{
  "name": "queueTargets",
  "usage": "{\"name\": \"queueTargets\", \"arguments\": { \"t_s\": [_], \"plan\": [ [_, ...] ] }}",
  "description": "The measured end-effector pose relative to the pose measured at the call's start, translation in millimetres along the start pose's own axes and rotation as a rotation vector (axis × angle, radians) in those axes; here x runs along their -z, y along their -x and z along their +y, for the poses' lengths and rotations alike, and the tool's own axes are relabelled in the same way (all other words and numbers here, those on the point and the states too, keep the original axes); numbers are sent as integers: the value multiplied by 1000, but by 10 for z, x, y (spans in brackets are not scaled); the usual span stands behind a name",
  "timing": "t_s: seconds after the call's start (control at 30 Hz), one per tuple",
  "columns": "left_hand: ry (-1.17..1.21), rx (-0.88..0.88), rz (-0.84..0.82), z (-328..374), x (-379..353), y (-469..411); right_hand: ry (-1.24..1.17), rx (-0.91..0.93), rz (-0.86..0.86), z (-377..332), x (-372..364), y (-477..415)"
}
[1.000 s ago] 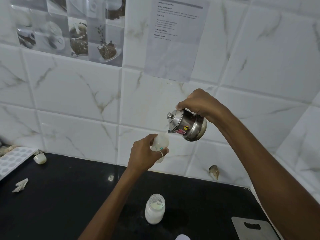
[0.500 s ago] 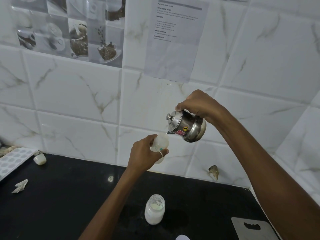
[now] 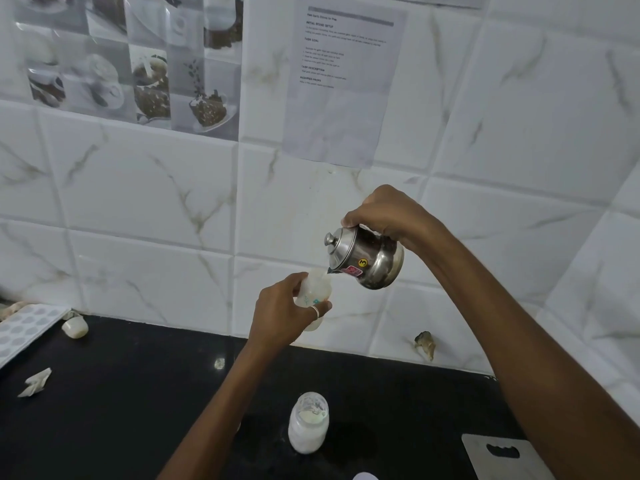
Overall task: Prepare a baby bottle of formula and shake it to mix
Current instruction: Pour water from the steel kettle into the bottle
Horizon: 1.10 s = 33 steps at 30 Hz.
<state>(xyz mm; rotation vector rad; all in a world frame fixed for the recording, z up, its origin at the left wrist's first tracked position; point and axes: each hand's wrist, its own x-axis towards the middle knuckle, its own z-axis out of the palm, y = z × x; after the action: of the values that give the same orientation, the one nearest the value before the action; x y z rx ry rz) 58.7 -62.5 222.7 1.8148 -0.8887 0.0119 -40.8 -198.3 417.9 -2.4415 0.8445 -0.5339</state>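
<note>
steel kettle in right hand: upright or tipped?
Tipped: the small lidded steel kettle leans lid-left, its spout at the mouth of the translucent baby bottle.

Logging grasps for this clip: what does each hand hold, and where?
Left hand grips the baby bottle around its body; right hand holds the tilted steel pot from above.

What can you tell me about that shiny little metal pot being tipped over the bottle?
The steel pot is small, round-bellied and polished, looking like stainless steel, with a knobbed lid still on and two stickers, one yellow, one pink, on its side. The right hand grips it from above, in the air before the tiled wall. It is tilted steeply leftward, its spout at the mouth of the baby bottle held in the left hand.
</note>
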Motion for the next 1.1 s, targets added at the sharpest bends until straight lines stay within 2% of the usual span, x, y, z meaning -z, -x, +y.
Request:
{"name": "queueTargets", "arguments": {
  "t_s": [1.1],
  "plan": [
    [-16, -3, -8, -17, -24, -32, 37, 4, -2, 28, -35, -58]
  ]
}}
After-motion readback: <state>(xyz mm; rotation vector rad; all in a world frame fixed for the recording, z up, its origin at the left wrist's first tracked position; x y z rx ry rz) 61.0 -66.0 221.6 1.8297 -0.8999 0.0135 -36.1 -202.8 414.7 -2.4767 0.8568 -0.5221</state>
